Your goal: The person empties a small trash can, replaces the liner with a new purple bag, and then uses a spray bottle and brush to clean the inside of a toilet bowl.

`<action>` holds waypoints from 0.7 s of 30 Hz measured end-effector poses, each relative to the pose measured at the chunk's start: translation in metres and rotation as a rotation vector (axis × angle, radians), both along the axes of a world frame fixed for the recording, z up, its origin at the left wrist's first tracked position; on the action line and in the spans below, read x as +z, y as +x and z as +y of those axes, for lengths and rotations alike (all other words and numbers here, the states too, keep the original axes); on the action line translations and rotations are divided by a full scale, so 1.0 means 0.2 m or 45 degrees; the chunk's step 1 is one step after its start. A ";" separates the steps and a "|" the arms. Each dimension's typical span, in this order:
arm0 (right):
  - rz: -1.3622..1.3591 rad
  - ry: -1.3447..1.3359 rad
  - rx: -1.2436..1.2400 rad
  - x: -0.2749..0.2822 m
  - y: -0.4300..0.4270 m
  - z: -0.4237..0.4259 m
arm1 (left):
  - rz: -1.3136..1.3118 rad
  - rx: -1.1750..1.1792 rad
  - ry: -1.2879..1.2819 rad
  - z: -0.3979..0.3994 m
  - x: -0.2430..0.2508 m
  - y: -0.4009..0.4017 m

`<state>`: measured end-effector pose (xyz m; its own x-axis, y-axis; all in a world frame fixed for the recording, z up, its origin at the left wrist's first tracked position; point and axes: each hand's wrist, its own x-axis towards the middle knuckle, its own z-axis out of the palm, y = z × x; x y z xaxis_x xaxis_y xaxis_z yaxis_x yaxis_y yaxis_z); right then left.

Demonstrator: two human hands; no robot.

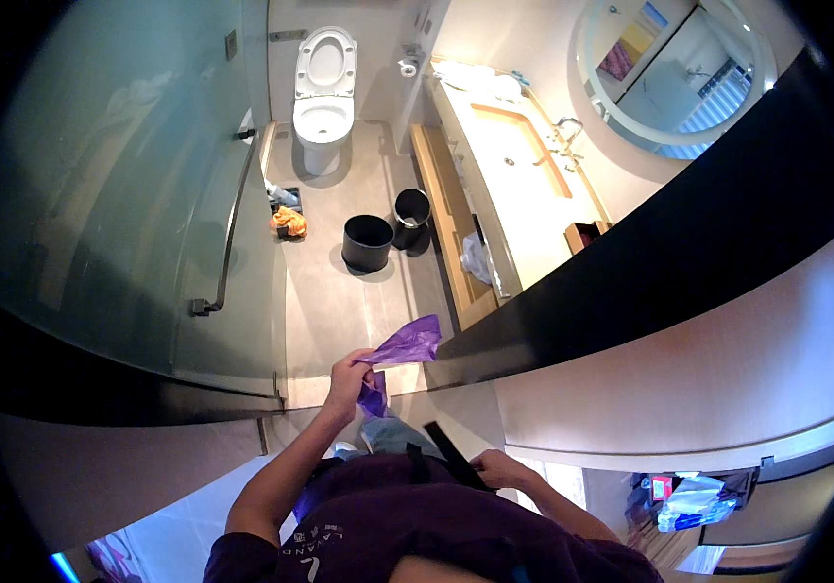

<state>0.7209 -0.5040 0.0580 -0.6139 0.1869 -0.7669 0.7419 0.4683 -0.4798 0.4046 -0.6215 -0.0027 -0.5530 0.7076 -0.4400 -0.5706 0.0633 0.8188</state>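
Note:
My left hand (350,379) is closed around a thin purple plastic bag (411,342). The bag spreads to the right from my fingers, and a shorter piece hangs below them. Down at my waist, my right hand (500,470) is beside a black strap (449,448) that slants up to the left. Its fingers are partly hidden, so I cannot tell if it grips the strap. Past the doorway, a black waste bin (367,251) stands on the bathroom floor, and a second bin (412,208) with a shiny rim stands just behind it.
A frosted glass door (132,218) with a metal handle (231,240) fills the left side. At the back is a toilet (323,120) with its lid raised. A black caddy (289,232) holds an orange cloth (288,220) and bottles. The washbasin counter (489,175) runs along the right.

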 end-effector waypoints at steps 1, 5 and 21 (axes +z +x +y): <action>-0.080 -0.093 -0.083 0.07 0.01 -0.01 | -0.016 0.017 -0.006 -0.01 -0.01 0.00; 0.170 -0.039 0.220 -0.15 0.06 0.00 | -0.066 0.095 0.078 0.02 -0.07 0.02; 0.294 -0.660 -0.729 -0.52 0.06 -0.12 | -0.892 0.073 0.555 0.09 0.01 -0.03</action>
<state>0.7329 -0.5288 -0.0458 -0.6841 0.1754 -0.7080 0.6551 -0.2790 -0.7021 0.3984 -0.6026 -0.0003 -0.2932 0.8735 -0.3887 -0.9505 -0.2228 0.2164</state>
